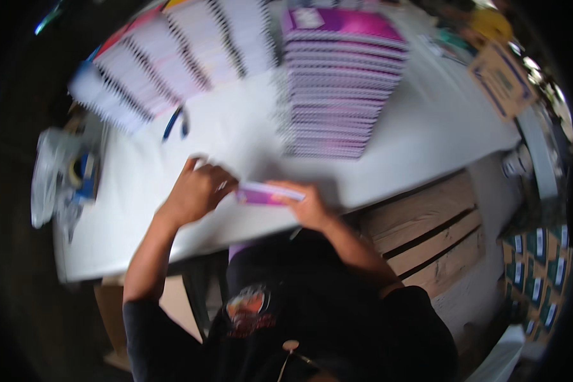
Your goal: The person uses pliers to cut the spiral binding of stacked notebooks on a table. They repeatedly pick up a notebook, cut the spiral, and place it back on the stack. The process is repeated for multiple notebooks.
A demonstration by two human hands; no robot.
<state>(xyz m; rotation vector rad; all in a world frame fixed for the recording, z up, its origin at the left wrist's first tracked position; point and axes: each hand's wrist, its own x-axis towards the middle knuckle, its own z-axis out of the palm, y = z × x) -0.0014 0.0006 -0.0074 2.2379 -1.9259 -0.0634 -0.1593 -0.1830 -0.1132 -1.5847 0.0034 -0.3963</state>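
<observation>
A purple notebook [261, 193] with white page edges is tilted up over the near part of the table, seen almost edge-on. My right hand [304, 205] grips its right end, fingers along the upper edge. At the notebook's left end is my left hand [202, 191], back upward and fingers curled; blur hides what those fingers hold, if anything. Beyond the left hand lie blue-handled pliers [176, 124] on the white table. A tall stack of purple spiral notebooks [344, 83] rises past the right hand.
Several stacks of spiral-bound books [184, 54] stand at the far left. A plastic bag [46, 175] and a blue tape dispenser [88, 177] are at the left edge. Right lie a cardboard box [502, 81], a wooden pallet [426, 232] below, and stacked brown-green boxes [538, 277].
</observation>
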